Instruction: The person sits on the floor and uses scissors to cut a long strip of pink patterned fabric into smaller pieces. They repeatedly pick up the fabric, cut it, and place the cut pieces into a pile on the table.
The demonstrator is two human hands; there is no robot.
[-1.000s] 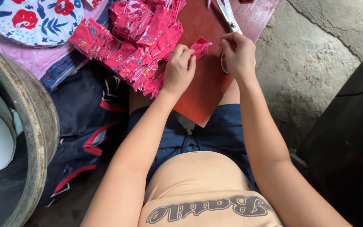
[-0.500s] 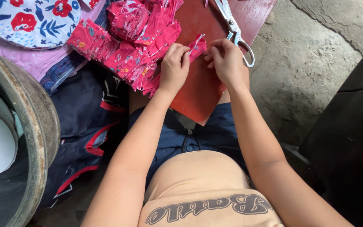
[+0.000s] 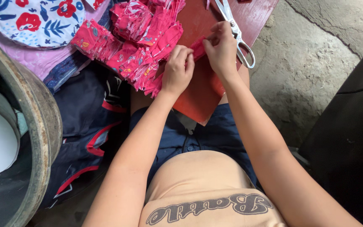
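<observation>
My left hand and my right hand together pinch a small pink floral fabric piece over a red board that rests on my lap. Most of the piece is hidden by my fingers. Just left of my left hand lie stacks of folded pink floral fabric pieces. Silver scissors lie on the board right beside my right hand, their handle loops toward the board's right edge.
A white cloth with red and blue flowers lies at top left on pink fabric. Dark blue fabric with red trim is heaped left of my lap. A large round metal rim stands at far left. Concrete floor lies to the right.
My right hand moved left from the scissors handle to the pink piece, then slid up along it. My left hand has stayed holding the piece's near end.
</observation>
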